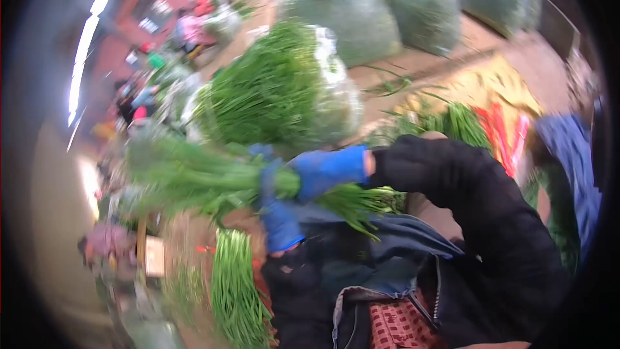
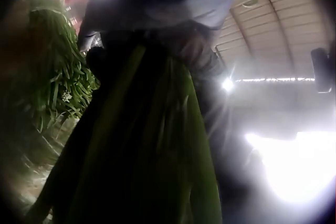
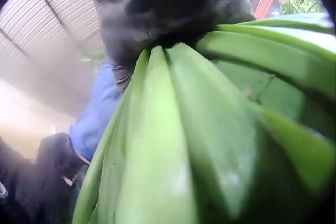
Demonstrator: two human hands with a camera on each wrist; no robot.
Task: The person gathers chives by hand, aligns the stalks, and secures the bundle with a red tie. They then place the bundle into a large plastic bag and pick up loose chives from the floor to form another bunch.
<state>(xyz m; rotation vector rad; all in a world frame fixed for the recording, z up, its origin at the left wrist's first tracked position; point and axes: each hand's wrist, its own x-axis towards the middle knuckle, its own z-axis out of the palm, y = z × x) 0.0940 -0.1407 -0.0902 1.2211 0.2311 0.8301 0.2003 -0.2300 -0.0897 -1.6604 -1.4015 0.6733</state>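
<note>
A long bundle of leafy greens (image 1: 194,178) lies across the middle of the head view, its left part blurred. The left hand (image 1: 281,210), in a blue glove, grips it round the middle. Close beside, the right hand (image 1: 326,173), also blue-gloved, holds the bundle nearer its right part, where thin leaves hang out below. In the left wrist view the bundle's leaves (image 2: 168,145) are dark and hide most of the left hand. Broad green leaves (image 3: 157,145) fan out from under the right glove (image 3: 168,14) in the right wrist view.
Beyond the hands stands an open plastic bag of greens (image 1: 265,90), with filled bags (image 1: 349,22) behind it. Another green bunch (image 1: 239,284) lies at lower left. Red ties (image 1: 504,136) and yellow cloth (image 1: 497,87) lie at right. People (image 1: 110,245) are at far left.
</note>
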